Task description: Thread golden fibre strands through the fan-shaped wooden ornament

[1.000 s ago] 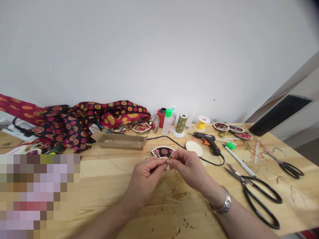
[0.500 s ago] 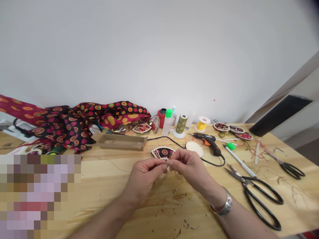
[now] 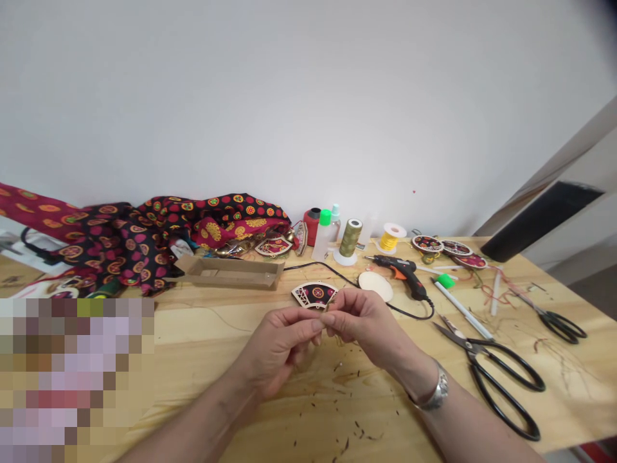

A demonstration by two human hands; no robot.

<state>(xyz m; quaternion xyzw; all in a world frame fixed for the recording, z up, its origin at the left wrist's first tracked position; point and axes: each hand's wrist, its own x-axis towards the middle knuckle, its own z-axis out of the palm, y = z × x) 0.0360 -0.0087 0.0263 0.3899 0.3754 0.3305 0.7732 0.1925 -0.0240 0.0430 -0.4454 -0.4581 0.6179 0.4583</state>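
Observation:
My left hand [image 3: 289,337] and my right hand [image 3: 359,325] meet over the middle of the table, their fingertips nearly touching. Both are closed in a pinch on a thin olive thread [image 3: 341,341], of which short loops show below the right fingers. Just beyond my fingertips lies a fan-shaped ornament [image 3: 315,294] with a pale cut-out wooden frame and dark patterned cloth. My right fingers cover its right end. Whether the thread is tied to the ornament is hidden. A round pale wooden disc [image 3: 375,287] lies behind my right hand.
Large black-handled scissors [image 3: 475,350] and smaller scissors [image 3: 559,325] lie at right. A glue gun [image 3: 402,271] with its cord sits behind my right hand. Thread spools [image 3: 350,239], bottles [image 3: 322,241], a cardboard box [image 3: 229,274] and patterned cloth [image 3: 193,225] line the back.
Both hands stay together in the same place, with only slight finger movement. A little more thread shows beneath the fingers. The view has shifted very slightly.

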